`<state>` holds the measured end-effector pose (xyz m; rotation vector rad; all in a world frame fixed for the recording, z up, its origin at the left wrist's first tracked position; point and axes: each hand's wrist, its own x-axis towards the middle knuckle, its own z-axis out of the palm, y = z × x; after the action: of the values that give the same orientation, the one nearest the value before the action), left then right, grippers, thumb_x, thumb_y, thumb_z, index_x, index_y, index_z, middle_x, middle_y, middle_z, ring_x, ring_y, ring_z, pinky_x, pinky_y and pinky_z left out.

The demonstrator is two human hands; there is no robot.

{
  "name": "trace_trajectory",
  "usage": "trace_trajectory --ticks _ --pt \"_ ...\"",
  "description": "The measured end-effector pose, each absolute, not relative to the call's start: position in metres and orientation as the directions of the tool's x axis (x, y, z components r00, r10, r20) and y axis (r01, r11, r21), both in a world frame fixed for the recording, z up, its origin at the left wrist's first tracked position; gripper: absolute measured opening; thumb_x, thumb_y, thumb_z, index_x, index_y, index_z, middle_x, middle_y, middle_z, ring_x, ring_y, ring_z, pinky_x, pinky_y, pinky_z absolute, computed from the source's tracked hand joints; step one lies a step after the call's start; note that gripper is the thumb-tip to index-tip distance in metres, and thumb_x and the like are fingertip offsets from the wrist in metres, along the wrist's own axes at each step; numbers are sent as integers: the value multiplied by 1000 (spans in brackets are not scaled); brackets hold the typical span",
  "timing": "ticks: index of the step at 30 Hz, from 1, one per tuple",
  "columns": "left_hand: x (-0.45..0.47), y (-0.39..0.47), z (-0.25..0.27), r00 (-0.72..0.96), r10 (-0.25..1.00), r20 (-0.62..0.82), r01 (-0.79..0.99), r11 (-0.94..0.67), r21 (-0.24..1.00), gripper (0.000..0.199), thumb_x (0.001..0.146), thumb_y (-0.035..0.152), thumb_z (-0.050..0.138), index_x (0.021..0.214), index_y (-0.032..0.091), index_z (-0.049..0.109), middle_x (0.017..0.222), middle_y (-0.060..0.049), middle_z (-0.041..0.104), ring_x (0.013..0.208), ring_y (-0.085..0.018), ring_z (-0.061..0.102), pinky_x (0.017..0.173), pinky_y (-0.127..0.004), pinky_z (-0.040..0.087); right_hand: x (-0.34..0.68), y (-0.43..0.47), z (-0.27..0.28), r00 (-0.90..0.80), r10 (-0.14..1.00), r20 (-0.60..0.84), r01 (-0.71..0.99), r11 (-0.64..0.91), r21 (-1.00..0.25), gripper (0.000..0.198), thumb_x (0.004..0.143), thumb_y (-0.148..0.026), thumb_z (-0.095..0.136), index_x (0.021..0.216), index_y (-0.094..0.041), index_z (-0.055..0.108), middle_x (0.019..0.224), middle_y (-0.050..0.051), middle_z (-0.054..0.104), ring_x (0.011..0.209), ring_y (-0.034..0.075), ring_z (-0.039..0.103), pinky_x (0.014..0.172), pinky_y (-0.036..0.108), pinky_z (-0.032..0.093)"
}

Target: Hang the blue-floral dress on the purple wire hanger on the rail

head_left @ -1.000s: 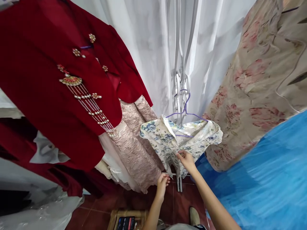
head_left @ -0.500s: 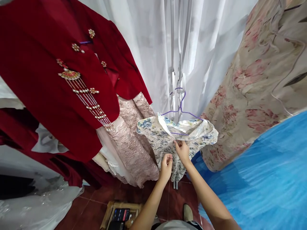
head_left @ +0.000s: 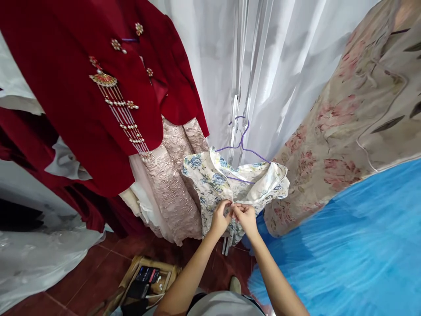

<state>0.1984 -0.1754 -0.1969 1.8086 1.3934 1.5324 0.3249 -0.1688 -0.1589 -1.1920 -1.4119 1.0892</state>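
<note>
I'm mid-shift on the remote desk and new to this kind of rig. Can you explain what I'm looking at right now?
There's no robot: these are a person's bare hands, seen from a camera worn on their head, looking forward and down. The left hand and right hand meet at the front of a blue-flowered top, just below its neckline, and seem to pinch the fabric; the exact grip is too small to see. The top hangs on a purple hanger. To the left are a red jacket and a pink skirt; to the right, blue tulle. Dark items lie on a low wooden stand.
</note>
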Motion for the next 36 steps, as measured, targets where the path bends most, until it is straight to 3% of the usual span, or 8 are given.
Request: trace_trajectory --ticks 4,8,12,18,27,32,34,36 --pt "210 -179 -187 -183 850 495 421 -388 820 13 87 19 58 99 20 62 89 -4 68 85 -20 65 79 -30 50 326 -176 -137 -119 991 56 -8 55 -998 39 79 -51 70 72 -13 71 46 2 61 33 11 43 37 24 34" --pt "210 -189 -186 -102 894 437 466 -346 814 10 86 19 57 77 20 59 76 -3 64 73 -18 59 72 -29 46 319 -185 -122 15 1000 17 -113 18 -993 34 73 -49 72 66 -16 66 43 0 58 34 11 43 37 25 34" --pt "211 -206 -196 -22 947 321 465 -275 841 14 88 24 57 74 21 57 69 -1 61 67 -17 56 65 -28 43 312 -172 -88 181 979 97 -104 117 -988 32 76 -46 70 61 -19 60 42 -2 55 37 11 43 39 25 34" --pt "203 -209 -194 60 954 294 391 -293 873 25 90 32 56 68 22 49 65 1 54 63 -15 54 62 -26 40 298 -131 -10 207 937 282 -101 307 -946 29 76 -39 71 57 -19 61 42 -3 54 36 9 38 39 24 31" --pt "177 -209 -188 270 943 193 481 -306 822 19 85 27 64 68 21 58 66 0 60 61 -16 55 60 -27 41 284 -133 25 316 892 325 -191 395 -899 29 75 -38 75 58 -16 63 43 -4 52 37 7 38 38 22 30" --pt "147 -166 -85 262 821 507 315 -570 759 20 96 33 56 107 20 67 84 -5 69 74 -18 63 66 -28 49 289 -141 18 324 896 303 -169 370 -913 26 75 -40 75 70 -16 68 42 -6 52 34 7 37 36 22 28" --pt "138 -140 -30 249 737 628 377 -671 638 31 101 32 49 127 20 60 83 -3 68 68 -16 61 64 -27 47 291 -144 16 314 898 310 -150 369 -917 27 74 -41 75 69 -16 67 42 -5 53 34 7 38 36 22 29" --pt "134 -118 17 359 661 659 483 -736 475 26 100 31 52 122 23 64 84 -2 69 71 -16 61 66 -27 45 293 -145 16 296 893 339 -115 386 -915 28 75 -43 75 70 -16 68 42 -5 54 34 8 38 37 22 29"
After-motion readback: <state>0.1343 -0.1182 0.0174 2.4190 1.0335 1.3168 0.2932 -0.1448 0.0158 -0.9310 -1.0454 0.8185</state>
